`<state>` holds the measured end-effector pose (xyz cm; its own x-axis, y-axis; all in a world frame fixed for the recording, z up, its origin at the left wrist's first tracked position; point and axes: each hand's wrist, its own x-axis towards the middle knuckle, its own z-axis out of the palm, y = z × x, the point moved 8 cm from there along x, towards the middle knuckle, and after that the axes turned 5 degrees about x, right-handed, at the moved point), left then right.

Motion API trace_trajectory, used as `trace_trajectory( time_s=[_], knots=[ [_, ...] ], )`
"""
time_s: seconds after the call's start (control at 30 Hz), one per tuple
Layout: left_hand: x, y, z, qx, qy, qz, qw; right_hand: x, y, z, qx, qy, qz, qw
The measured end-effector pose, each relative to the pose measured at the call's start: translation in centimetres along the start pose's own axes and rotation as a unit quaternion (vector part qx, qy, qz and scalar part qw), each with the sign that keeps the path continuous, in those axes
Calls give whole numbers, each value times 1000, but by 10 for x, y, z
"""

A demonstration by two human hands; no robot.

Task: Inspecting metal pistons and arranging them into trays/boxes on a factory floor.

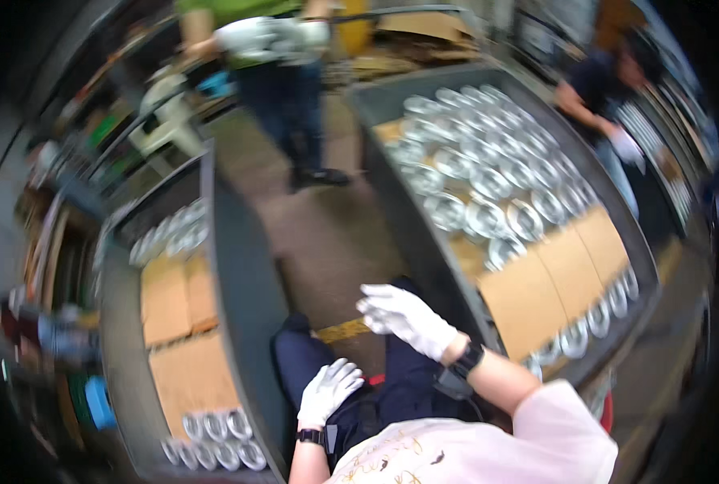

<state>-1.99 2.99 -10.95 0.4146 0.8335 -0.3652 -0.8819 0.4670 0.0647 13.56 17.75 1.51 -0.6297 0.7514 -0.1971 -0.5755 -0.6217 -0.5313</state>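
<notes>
My left hand (331, 393), in a white glove, lies over my left thigh with its fingers stretched out and nothing in it. My right hand (408, 320), gloved in white too, is raised in front of my right leg beside the near wall of the right bin (400, 206). Its fingers point left, somewhat bent and slightly blurred, and I see nothing in them. That large grey bin holds rows of round, clear glass pieces (487, 218); they look like bowls or cups. Flat brown cardboard (529, 302) lies among them.
At my left stands another grey bin (250, 266) with cardboard sheets (194, 379) and similar glassware (218, 440). Ahead, a person in a green top and white gloves (275, 40) stands in the aisle. Another person in dark clothes (597, 101) bends beyond the right bin. A pale chair (170, 129) stands behind.
</notes>
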Motion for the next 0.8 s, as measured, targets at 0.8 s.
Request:
trace_trajectory(
  time_s=[0.8],
  knots=[
    [21, -16, -10, 92, 89, -21, 992, -6, -251, -319, -818, 380, -1, 432]
  ],
)
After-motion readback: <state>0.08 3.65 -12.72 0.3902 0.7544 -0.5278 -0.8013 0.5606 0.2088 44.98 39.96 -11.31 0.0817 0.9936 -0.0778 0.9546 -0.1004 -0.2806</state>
